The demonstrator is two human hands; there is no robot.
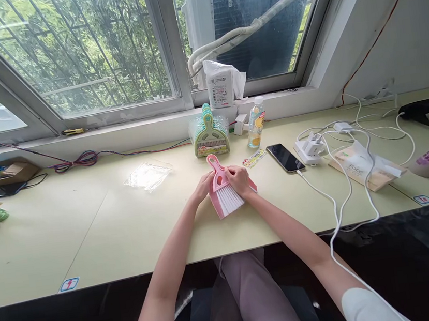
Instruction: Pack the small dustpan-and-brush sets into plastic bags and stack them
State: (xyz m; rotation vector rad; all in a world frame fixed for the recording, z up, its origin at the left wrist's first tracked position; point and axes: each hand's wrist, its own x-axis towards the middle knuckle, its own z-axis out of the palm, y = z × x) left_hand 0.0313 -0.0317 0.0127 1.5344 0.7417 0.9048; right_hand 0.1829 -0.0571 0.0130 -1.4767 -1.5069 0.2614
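Observation:
A small pink brush (229,199) with white bristles lies against a pink dustpan (215,202), both held just above or on the table in front of me. My left hand (204,187) grips the dustpan's left edge. My right hand (237,179) closes round the right side of the brush near its handle. Behind them stands a stack of green brush and dustpan sets (210,135) in clear wrap. Left of the hands lies a clear plastic bag (148,176), and to the right is a small printed card (254,158).
A drink bottle (256,124) stands behind the card. Further right are a black phone (285,157), a power strip (309,151) with white cables and a tissue pack (367,165). More tissues (221,88) sit on the windowsill. Bundled wires (85,159) lie at the back left.

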